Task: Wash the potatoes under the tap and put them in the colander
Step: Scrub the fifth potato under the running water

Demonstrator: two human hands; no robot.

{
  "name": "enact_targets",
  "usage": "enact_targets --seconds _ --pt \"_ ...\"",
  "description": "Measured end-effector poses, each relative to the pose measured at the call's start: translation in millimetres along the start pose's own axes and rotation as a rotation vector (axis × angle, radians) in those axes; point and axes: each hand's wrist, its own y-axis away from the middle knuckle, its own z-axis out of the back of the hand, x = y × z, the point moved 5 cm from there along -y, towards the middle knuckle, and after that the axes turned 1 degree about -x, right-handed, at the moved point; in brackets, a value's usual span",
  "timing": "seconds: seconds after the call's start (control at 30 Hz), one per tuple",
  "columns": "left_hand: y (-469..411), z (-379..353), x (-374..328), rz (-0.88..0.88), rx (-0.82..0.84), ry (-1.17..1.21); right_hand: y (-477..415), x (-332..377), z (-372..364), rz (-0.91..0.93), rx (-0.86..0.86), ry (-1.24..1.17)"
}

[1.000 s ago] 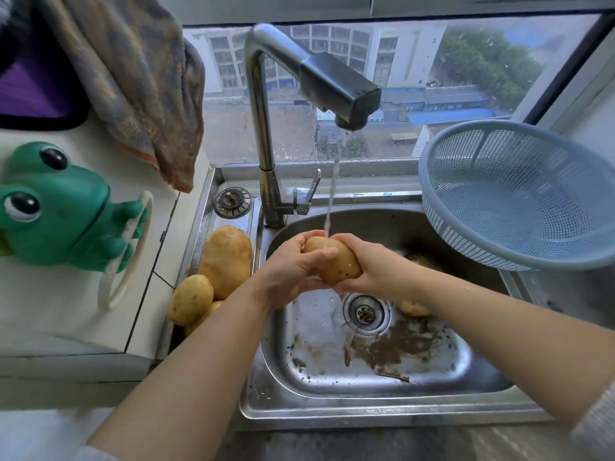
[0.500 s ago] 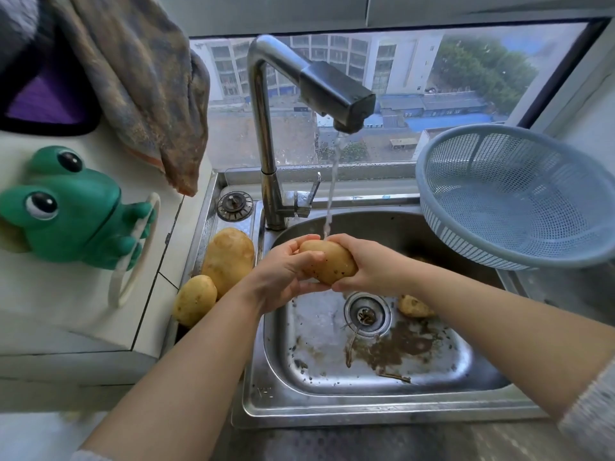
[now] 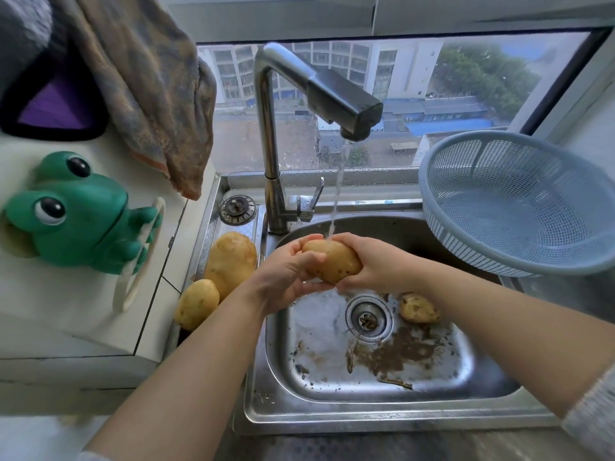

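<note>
My left hand (image 3: pixel 286 281) and right hand (image 3: pixel 376 264) both curled round one potato (image 3: pixel 332 265) over the sink (image 3: pixel 382 414), tap (image 3: pixel 332 91) water hitting its top, a dirty potato (image 3: pixel 419 308) by the drain, two potatoes (image 3: pixel 230 261) on the ledge left, blue colander (image 3: pixel 519 207) at right

**Sink, potato under running tap**

Frame centre: left hand (image 3: pixel 283 277) and right hand (image 3: pixel 376 264) grip one potato (image 3: pixel 332 261) beneath tap (image 3: pixel 332 91) stream. Right: blue colander (image 3: pixel 519 201). Left: two potatoes (image 3: pixel 229 261) on sink (image 3: pixel 382 417) ledge.
</note>
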Motion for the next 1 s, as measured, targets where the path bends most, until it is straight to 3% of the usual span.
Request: enact_targets --seconds 0.2,0.33,0.53,0.8,1.0 --pt "-1.9 -1.4 3.6 -0.058 -0.153 -0.070 -5.4 1.5 -1.6 0.016 -0.023 -0.038" --pt "-1.8 0.6 8.5 -0.047 -0.119 0.138 -5.3 1.4 3.6 -0.012 -0.112 -0.258" --pt "2.7 -6.6 10.6 -0.079 -0.044 0.178 -5.6 1.4 -7.8 -0.158 -0.291 -0.502" --pt "1.1 3.6 12.8 -0.066 -0.155 0.161 -2.3 -7.1 -24.7 -0.237 -0.083 -0.897" --pt "-1.1 3.1 18.3 -0.096 -0.281 0.125 -3.0 -14.2 -29.9 -0.271 -0.199 -0.845"
